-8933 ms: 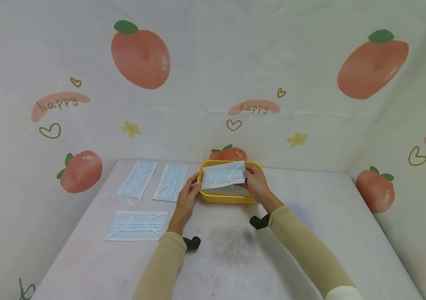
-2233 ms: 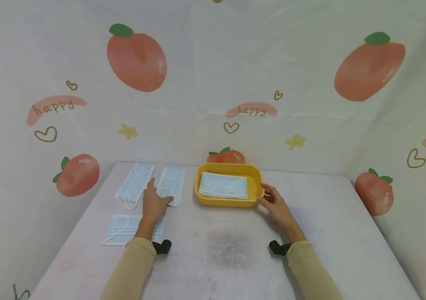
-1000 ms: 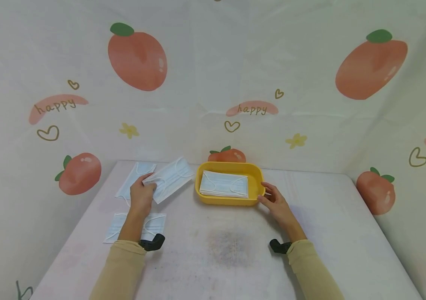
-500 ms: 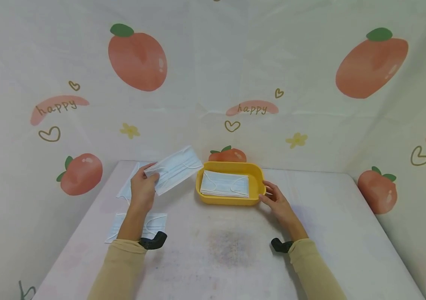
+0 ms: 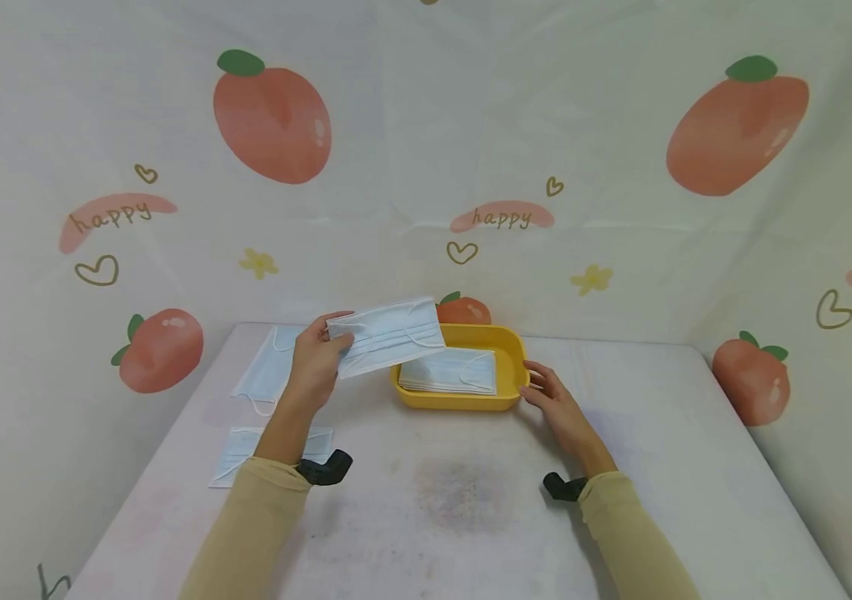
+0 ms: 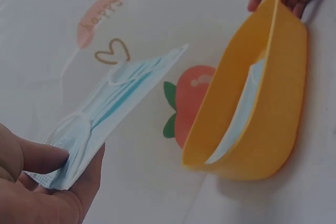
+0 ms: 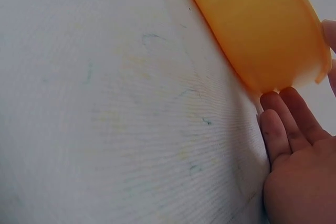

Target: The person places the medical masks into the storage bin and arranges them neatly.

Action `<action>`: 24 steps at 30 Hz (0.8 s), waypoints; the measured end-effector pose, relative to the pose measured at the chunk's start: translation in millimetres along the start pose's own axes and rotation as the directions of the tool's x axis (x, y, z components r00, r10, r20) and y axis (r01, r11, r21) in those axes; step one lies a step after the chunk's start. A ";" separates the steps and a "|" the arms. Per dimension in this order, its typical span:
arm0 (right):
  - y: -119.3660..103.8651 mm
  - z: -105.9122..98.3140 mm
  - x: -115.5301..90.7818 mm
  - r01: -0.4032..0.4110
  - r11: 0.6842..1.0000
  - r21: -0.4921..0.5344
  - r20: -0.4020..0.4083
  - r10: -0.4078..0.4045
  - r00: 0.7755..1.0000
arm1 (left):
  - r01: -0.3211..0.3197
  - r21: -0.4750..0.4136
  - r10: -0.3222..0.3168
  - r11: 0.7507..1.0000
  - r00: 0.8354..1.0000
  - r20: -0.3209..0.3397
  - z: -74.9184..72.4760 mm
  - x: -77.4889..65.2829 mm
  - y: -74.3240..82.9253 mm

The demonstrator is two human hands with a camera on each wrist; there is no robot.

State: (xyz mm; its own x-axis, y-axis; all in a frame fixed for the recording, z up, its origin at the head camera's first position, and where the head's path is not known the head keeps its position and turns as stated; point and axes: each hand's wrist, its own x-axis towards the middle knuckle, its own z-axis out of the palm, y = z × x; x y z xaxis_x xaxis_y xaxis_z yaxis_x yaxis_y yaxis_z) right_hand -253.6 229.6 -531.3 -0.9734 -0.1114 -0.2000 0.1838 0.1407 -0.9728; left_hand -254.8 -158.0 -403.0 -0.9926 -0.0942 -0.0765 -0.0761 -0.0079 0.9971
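Note:
My left hand [image 5: 316,360] pinches a pale blue pleated face mask [image 5: 388,335] by its left end, thumb on top. The mask is held tilted above the table, its right part overlapping a yellow plastic tray [image 5: 463,402] in the head view. Inside the tray lies a stack of masks [image 5: 463,372], partly hidden behind the held one. My right hand [image 5: 559,410] grips the tray's right end at the rim; in the right wrist view several fingertips [image 7: 273,100] touch its outer wall. The left wrist view shows the held mask [image 6: 110,114] left of the tray [image 6: 283,108].
Two more masks lie on the left of the table: one mask [image 5: 264,371] at the back, another mask [image 5: 234,457] nearer, partly covered by my left forearm. A white fruit-printed curtain [image 5: 396,150] rises right behind the table [image 5: 456,533].
My left hand has picked up the mask that lay left of the tray, raised it and carried it right to the tray's left end. The right hand stays at the tray.

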 end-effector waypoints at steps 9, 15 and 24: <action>1.4 -2.2 2.0 0.010 1.000 0.013 0.001 -0.010 1.000 | 0.042 0.013 -0.042 0.999 0.999 0.014 27.1 14.4 -7.0; 0.7 -1.4 1.6 0.008 1.000 0.014 -0.007 -0.008 1.000 | 0.083 -0.030 -0.082 0.996 0.996 0.043 39.9 26.3 -13.5; -0.5 0.2 -0.2 0.007 1.000 0.005 -0.013 -0.007 1.000 | 0.113 0.047 -0.115 0.992 0.993 0.030 56.9 38.5 -25.7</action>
State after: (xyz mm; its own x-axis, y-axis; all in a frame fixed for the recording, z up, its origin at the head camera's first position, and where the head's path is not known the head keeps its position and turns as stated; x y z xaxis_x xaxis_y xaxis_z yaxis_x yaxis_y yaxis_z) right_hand -253.4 229.4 -530.8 -0.9764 -0.0992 -0.1917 0.1776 0.1354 -0.9748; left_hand -296.5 -104.7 -431.5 -0.9797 -0.0629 -0.1904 -0.1924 0.0279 0.9809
